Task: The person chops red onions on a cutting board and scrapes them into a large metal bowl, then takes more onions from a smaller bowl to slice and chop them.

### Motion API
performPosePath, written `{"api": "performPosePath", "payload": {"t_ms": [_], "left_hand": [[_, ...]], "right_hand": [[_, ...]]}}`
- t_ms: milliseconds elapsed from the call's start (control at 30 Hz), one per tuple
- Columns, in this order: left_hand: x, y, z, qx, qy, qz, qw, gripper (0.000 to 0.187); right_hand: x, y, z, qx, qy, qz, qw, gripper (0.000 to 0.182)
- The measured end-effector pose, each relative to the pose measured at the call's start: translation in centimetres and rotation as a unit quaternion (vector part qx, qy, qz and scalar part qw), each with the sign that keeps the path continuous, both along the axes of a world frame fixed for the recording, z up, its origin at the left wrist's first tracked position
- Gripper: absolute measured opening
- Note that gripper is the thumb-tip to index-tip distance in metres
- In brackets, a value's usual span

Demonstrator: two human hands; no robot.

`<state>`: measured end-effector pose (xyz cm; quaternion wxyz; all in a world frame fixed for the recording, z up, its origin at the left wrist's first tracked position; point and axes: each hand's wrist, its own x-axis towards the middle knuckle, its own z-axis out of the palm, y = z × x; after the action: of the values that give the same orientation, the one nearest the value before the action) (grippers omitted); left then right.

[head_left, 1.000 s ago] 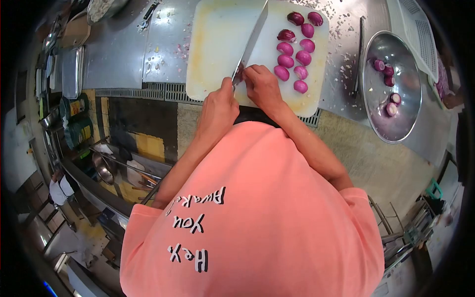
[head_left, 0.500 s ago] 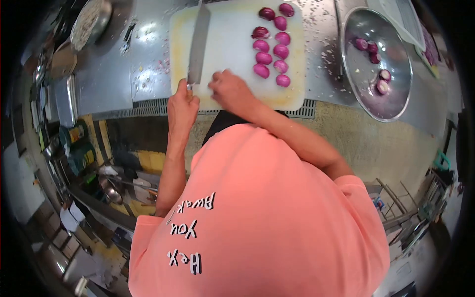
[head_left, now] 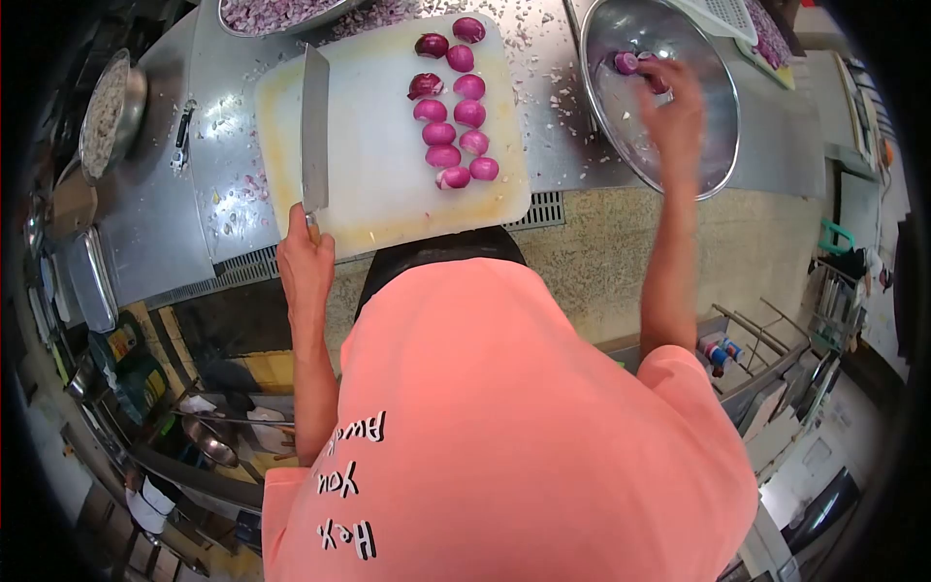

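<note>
In my left hand (head_left: 306, 257) is the handle of a long, broad-bladed kitchen knife (head_left: 315, 136). Its blade lies along the left side of the white cutting board (head_left: 373, 126), pointing away from me. On the board's right side, peeled red onions (head_left: 469, 114) stand in two uneven columns. My right hand (head_left: 674, 112) reaches into a steel bowl (head_left: 720, 145) to the right, its fingers at the onions (head_left: 626, 63) there. Motion blur smears those fingers, so whether they grip one cannot be made out. Part of the bowl's contents is hidden behind the hand.
Chopped red onion fills a pan (head_left: 276, 14) at the back. A bowl of pale chopped pieces (head_left: 105, 121) stands far left, near a peeler-like tool (head_left: 182, 136). Onion scraps are scattered over the steel counter (head_left: 558, 145). A white perforated tray (head_left: 722, 17) sits back right.
My right hand has moved from beside the knife over to the bowl. One more onion stands at the near end of the left column. The view has shifted; my left hand still holds the knife.
</note>
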<state>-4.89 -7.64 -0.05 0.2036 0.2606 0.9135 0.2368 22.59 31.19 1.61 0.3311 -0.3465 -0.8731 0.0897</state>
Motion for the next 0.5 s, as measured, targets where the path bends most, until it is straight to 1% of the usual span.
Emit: {"api": "performPosePath", "payload": {"t_ms": [33, 67, 100, 133, 200, 233, 267, 300, 333, 367, 433, 467, 500], "left_hand": [[-0.1, 0.0, 0.0, -0.008, 0.0, -0.004, 1.0, 0.04], [-0.2, 0.0, 0.0, -0.006, 0.001, -0.005, 1.0, 0.04], [-0.3, 0.1, -0.1, 0.006, -0.007, -0.005, 1.0, 0.039], [-0.3, 0.0, -0.1, 0.017, -0.015, -0.001, 1.0, 0.039], [-0.2, 0.2, 0.2, 0.022, -0.017, 0.005, 1.0, 0.038], [-0.2, 0.2, 0.4, 0.023, -0.018, 0.005, 1.0, 0.038], [-0.2, 0.1, 0.5, 0.018, -0.015, 0.019, 1.0, 0.038], [-0.2, 0.2, 0.6, 0.019, -0.018, 0.008, 1.0, 0.038], [-0.3, 0.2, 0.7, 0.021, -0.02, -0.003, 1.0, 0.038], [-0.1, 0.2, 0.7, 0.017, -0.015, 0.012, 1.0, 0.038], [-0.2, 0.2, 0.5, 0.027, -0.016, 0.0, 1.0, 0.038], [-0.5, -0.2, -0.4, 0.022, 0.013, -0.01, 1.0, 0.044], [-0.6, -0.3, -0.3, 0.019, 0.015, -0.003, 1.0, 0.044]], "right_hand": [[2.9, 3.6, 0.0, 0.036, -0.151, -0.12, 0.981, 0.028], [5.3, 6.9, -0.7, -0.048, -0.268, -0.188, 0.944, 0.039], [7.6, 9.3, -1.7, -0.13, -0.378, -0.25, 0.882, 0.05], [9.7, 10.4, -3.2, -0.126, -0.377, -0.246, 0.884, 0.05], [11.9, 11.7, -7.1, -0.182, -0.429, -0.206, 0.86, 0.071], [12.0, 12.0, -8.0, -0.18, -0.429, -0.192, 0.864, 0.071], [12.3, 11.7, -8.7, -0.167, -0.406, -0.177, 0.881, 0.074], [12.1, 11.1, -9.0, -0.155, -0.381, -0.16, 0.897, 0.079], [11.5, 10.5, -8.3, -0.168, -0.371, -0.156, 0.9, 0.072], [11.1, 10.1, -7.4, -0.183, -0.36, -0.152, 0.902, 0.066], [9.6, 9.9, -6.6, -0.172, -0.373, -0.15, 0.899, 0.067], [9.2, 10.2, -6.6, -0.259, -0.345, -0.177, 0.885, 0.064], [8.9, 10.4, -6.3, -0.344, -0.316, -0.204, 0.86, 0.061]]}}
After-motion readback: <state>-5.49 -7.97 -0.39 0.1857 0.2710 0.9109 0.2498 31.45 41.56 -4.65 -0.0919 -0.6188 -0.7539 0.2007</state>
